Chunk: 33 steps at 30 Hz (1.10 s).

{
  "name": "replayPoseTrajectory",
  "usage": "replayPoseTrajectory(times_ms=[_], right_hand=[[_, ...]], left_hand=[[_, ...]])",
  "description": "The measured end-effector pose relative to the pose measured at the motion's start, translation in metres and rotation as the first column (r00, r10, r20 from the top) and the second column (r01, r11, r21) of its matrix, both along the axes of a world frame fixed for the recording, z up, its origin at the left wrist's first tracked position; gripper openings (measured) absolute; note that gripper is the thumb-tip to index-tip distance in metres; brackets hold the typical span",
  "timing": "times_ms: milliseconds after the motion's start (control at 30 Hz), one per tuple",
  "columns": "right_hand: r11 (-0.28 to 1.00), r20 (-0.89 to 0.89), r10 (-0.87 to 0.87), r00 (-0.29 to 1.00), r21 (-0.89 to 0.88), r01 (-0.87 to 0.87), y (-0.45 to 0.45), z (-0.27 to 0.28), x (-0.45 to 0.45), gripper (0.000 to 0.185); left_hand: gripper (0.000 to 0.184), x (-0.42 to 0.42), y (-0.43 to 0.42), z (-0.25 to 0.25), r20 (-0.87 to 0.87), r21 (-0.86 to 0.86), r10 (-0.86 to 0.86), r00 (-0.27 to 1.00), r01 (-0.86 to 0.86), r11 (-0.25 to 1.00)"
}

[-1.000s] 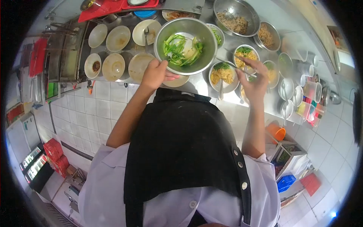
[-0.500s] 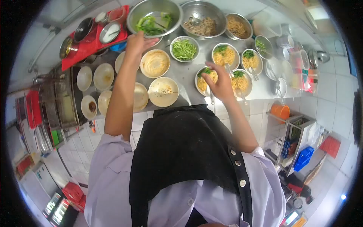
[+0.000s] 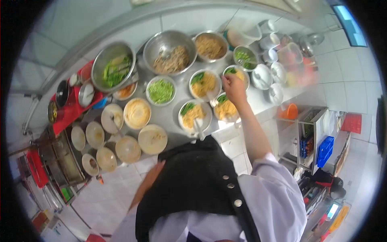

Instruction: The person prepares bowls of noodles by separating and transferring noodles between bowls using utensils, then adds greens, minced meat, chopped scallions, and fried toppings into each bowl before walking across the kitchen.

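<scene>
Over the far-right noodle bowl (image 3: 247, 77), the right hand (image 3: 235, 89) has its fingers bunched close; can't tell if they grip anything. Left hand (image 3: 152, 176) is beside the apron (image 3: 187, 177), part hidden, grip unclear. Done: noodles plus greens in all four bowls on the bench (image 3: 171, 117). Left: brown mince (image 3: 174, 60), shredded vegetables (image 3: 160, 90) in separate bowls, none discernible on noodles.

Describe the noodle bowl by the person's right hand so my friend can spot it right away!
Find the steel counter, then the cluster of four noodle bowls on it. Go to the upper-right one, just below the small metal bowl of chopped greens in the picture. Unlike the other three, this one is partly covered from view by the right hand.
</scene>
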State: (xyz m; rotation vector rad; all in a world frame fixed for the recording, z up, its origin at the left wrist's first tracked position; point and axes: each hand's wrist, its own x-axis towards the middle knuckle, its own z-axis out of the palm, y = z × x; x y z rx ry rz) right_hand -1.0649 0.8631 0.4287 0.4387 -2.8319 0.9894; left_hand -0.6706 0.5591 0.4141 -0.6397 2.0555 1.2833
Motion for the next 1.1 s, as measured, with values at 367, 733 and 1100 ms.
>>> replayPoseTrajectory(times_ms=[367,733,1100], right_hand=[[0.915,0.47,-0.121,0.874,0.395,-0.086,-0.09,-0.084,-0.227,0.027],[0.731,0.08,0.314,0.946,0.616,-0.294,-0.054,-0.081,-0.246,0.022],[0.562,0.188,0.564,0.804,0.626,-0.54,-0.035,-0.059,-0.265,0.02]], left_hand=[[0.058,0.008,0.048,-0.164,0.207,-0.018,0.241,0.948,-0.242,0.97],[0.078,0.032,0.1,-0.254,0.121,0.112,0.446,0.887,-0.458,0.882],[0.061,-0.061,0.194,-0.063,0.283,0.076,0.499,0.819,-0.537,0.84]])
